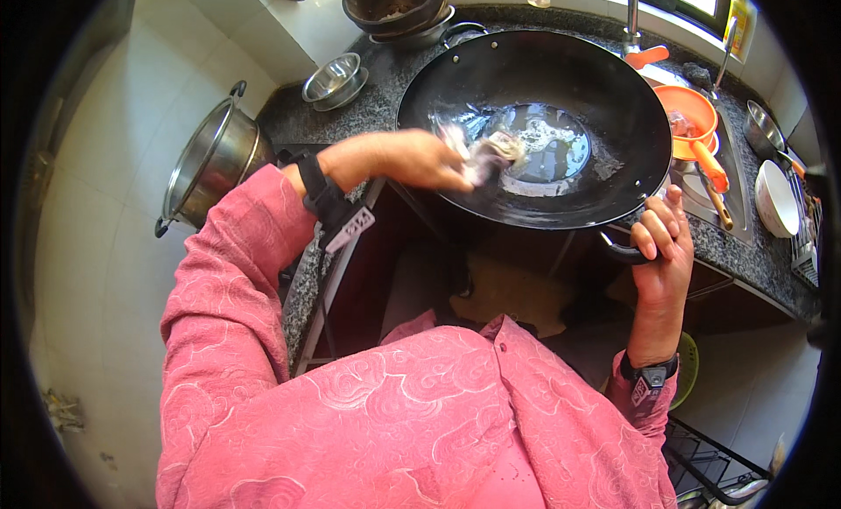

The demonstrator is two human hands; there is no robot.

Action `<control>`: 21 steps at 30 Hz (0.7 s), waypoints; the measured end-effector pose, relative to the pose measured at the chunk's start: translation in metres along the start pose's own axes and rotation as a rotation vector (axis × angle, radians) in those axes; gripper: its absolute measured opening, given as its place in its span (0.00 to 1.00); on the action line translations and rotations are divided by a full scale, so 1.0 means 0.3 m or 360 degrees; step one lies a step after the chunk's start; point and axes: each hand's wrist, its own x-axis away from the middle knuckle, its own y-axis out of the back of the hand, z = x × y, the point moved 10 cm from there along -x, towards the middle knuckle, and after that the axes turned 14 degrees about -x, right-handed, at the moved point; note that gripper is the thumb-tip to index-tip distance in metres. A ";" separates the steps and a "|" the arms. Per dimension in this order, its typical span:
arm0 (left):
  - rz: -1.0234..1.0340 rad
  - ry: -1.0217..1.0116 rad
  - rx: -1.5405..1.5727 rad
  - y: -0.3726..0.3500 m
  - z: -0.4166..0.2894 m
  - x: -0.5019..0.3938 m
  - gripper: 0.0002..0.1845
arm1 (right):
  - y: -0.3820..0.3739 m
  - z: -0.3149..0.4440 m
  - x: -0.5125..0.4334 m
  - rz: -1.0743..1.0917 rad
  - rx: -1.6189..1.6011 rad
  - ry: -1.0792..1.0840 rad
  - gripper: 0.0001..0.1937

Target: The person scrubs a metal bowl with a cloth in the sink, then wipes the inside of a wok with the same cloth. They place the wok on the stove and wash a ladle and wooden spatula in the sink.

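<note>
A large black wok (611,82) rests tilted on the granite counter, with a little foamy water in its bottom. My left hand (420,159) reaches over its near left side and holds a crumpled, blurred cloth or scrubber (496,155) against the inner wall; motion blur hides exactly what it is. At the wok's near right edge, my right hand (665,243) has its fingers curled round the black loop handle (625,253). A second loop handle (463,29) shows at the far left rim.
Steel bowls (332,82) and a stack of dark pans (394,9) stand behind left. A steel pot (210,161) is at the left. To the right are an orange strainer or ladle (686,111), the sink (739,187), a white bowl (776,199) and a tap (632,23).
</note>
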 end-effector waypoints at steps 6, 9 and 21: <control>0.0173 -0.0745 0.0594 -0.020 -0.315 -0.008 0.27 | -0.034 -0.033 0.011 0.0143 -0.0035 -0.0077 0.12; 0.0277 -0.0525 -0.0102 -0.068 -0.183 -0.090 0.29 | -0.010 -0.042 0.034 0.0027 0.0075 -0.0051 0.11; -0.0007 -0.0191 0.0355 0.083 -0.001 -0.093 0.24 | -0.006 -0.038 0.034 -0.0051 0.0116 -0.0082 0.10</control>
